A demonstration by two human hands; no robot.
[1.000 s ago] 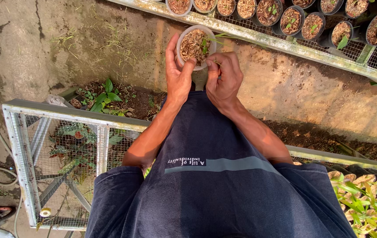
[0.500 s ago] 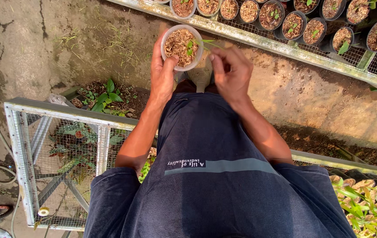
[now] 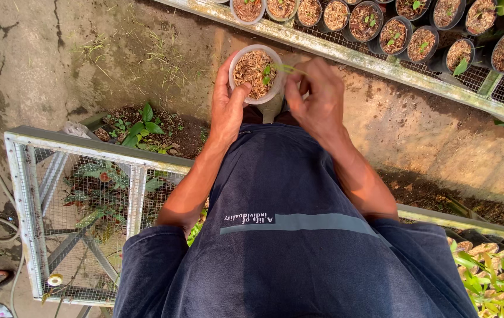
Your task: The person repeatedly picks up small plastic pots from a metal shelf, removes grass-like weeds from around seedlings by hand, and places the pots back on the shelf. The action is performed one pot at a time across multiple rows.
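**Seedling steadied in a held cup**

Head view: the left hand (image 3: 228, 109) grips a clear cup (image 3: 256, 73) from its left side, thumb over the rim and fingers underneath, so the cup stays level and its mouth faces up, out in front of the person's dark shirt (image 3: 287, 235). The cup is filled with brown chips. The right hand (image 3: 317, 100) is closed in a pinch on a small green seedling (image 3: 275, 69), its fingertips at the cup's right rim, which keeps the stem standing in the chips. Beyond the hands, a mesh rack (image 3: 417, 70) carries rows of black pots (image 3: 393, 35) with the same filling, some with sprouts. Below left, a wire-mesh desk (image 3: 87, 176) stands over leafy plants on the concrete floor (image 3: 57, 59).
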